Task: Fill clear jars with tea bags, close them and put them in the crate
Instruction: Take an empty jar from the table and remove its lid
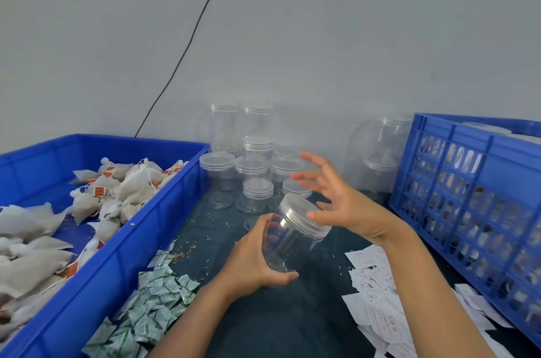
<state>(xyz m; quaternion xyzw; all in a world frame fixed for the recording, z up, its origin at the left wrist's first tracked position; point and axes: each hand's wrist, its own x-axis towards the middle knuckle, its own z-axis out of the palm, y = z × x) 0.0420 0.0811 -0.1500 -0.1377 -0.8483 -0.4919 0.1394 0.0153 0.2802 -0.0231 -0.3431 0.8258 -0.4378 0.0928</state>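
My left grip [251, 264] is clamped round the lower body of a clear jar [288, 243], thumb along the base edge, fingers wrapped behind the wall and seen through the plastic. My right grip [336, 202] is apart: fingers spread and straight, palm facing the lid [304, 215], thumb tip at or just beside the lid rim; contact cannot be confirmed.

Jar is held above the dark counter [292, 313], between the two blue containers. Empty, lid on. Long axis tilted, lid end pointing up and away to the right, base toward me and to the left.

Hard to make out: the group of empty jars [254, 161] at the back overlap one another, so no count taken. Contents of the slotted blue crate [468, 196] on the right show only as blurred patches through the wall; crate is cut off by the frame edge. Blue bin [123, 246] on the left, also cut off, holds tea bags [123, 190] with red tags; tag print illegible.

Writing: green-printed sachets [152, 308] beside the bin and white slips with red print [377, 293] at right; neither readable
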